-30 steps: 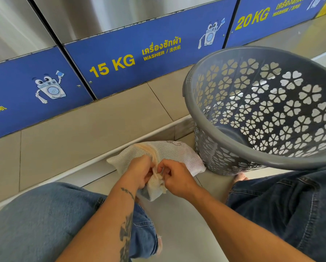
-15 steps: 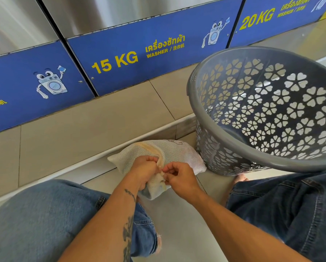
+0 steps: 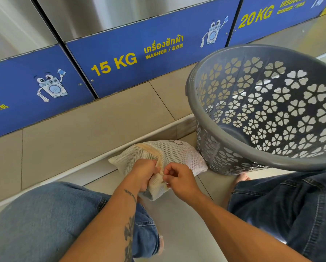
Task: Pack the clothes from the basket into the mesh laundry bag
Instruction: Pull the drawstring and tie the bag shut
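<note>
A white mesh laundry bag (image 3: 175,153), bulging with clothes, lies on the floor between my knees. My left hand (image 3: 144,173) grips the bag's near end along its beige zip edge. My right hand (image 3: 179,179) pinches the same edge right beside it, fingertips together at the zip. To the right stands the grey plastic basket (image 3: 200,86) with flower-shaped holes, tilted towards me. No clothes are visible inside it.
Blue washer panels marked 15 KG (image 3: 114,63) and 20 KG (image 3: 256,16) run along the back above a beige tiled step (image 3: 94,125). My knees in jeans frame the bag, left (image 3: 45,222) and right (image 3: 294,203). A bare foot (image 3: 242,178) shows under the basket.
My two hands have stayed together on the bag's zip edge, with only small finger shifts. The bag and basket have not moved.
</note>
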The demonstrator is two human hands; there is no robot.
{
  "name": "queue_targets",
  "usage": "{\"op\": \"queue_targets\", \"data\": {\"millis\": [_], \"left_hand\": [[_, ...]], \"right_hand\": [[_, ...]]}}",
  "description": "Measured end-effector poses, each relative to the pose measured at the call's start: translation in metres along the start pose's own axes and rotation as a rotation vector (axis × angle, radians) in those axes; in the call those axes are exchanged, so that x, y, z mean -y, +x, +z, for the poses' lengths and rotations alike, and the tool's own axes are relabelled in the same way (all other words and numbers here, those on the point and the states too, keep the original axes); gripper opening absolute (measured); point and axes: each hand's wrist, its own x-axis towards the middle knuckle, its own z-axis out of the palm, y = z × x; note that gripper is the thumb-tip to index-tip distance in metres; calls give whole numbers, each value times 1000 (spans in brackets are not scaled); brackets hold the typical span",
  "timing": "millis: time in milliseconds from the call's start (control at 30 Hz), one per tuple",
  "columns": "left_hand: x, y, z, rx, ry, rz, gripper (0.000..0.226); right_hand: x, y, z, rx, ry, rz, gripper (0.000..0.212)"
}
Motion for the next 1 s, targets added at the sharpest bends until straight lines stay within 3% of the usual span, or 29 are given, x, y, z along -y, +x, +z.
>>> {"op": "queue_targets", "data": {"millis": [100,500,667,833,1000], "left_hand": [[-1,0,0,-44,48,32,20],[-8,2,-3,106,122,-31,29],[-7,2,-2,63,88,-26,21],[-4,1,-2,37,70,3,31],[-6,1,-3,24,-4,-29,18]], "right_hand": [[1,-1,0,2,31,-8,22],[1,4,-5,67,135,161,30],[0,0,0,-46,77,83,23],[1,-2,7,-104,9,-7,40],[-1,-1,5,-102,-80,-87,43]]}}
